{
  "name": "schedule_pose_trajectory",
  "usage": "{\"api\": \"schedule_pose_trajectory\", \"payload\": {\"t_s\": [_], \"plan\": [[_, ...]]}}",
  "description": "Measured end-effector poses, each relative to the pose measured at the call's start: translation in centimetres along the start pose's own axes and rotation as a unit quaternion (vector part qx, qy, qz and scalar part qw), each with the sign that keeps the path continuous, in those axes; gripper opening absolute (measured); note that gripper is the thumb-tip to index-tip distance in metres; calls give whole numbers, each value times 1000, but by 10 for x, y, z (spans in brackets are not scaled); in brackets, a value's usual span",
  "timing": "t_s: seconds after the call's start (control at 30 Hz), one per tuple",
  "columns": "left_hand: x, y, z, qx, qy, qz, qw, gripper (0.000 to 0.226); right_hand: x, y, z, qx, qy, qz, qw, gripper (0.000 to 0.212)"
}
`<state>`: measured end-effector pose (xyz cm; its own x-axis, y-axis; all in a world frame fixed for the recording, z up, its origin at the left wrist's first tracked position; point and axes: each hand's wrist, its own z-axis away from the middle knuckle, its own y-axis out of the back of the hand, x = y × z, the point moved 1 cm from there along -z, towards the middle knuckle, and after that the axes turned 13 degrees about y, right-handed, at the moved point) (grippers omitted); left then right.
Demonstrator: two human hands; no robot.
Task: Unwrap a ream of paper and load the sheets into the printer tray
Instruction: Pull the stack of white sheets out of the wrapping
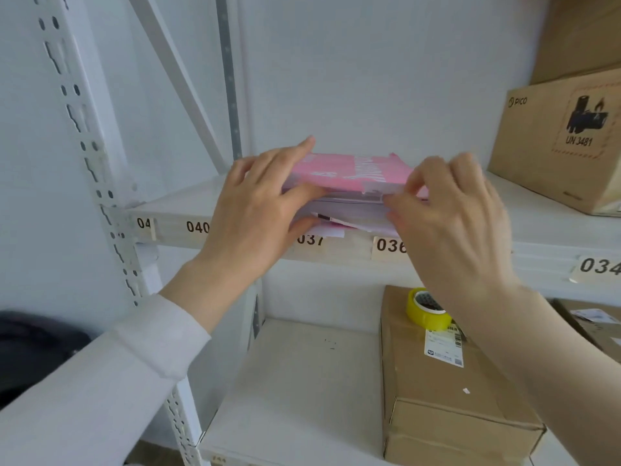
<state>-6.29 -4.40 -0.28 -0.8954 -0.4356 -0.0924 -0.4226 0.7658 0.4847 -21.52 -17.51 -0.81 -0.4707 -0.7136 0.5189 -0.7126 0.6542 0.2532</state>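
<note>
A ream of paper in a pink wrapper (349, 171) lies on the upper white shelf (174, 210), on top of loose white sheets (349, 213). The wrapper looks torn along its near right edge. My left hand (255, 213) grips the ream's left end, fingers over the top and thumb at the front. My right hand (450, 213) pinches the wrapper's front right edge between thumb and fingers; it is a little blurred. No printer or tray is in view.
A brown PICO carton (557, 142) stands on the same shelf at the right. On the lower shelf (295, 381) lies a cardboard box (443, 398) with a yellow tape roll (426, 309) on it. A perforated white upright (94, 169) rises at the left.
</note>
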Motion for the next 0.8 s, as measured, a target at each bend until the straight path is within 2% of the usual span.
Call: {"api": "schedule_pose_trajectory", "payload": {"t_s": [0.2, 0.47, 0.8], "plan": [[2, 0, -6, -10, 10, 45, 999, 34, 3, -5, -9, 8, -33, -35, 999, 12], [8, -7, -11, 42, 37, 27, 998, 13, 4, -13, -11, 49, -27, -40, 998, 15], [8, -2, -26, -21, 28, 8, 999, 9, 13, -14, -20, 14, -8, -117, 993, 14]]}}
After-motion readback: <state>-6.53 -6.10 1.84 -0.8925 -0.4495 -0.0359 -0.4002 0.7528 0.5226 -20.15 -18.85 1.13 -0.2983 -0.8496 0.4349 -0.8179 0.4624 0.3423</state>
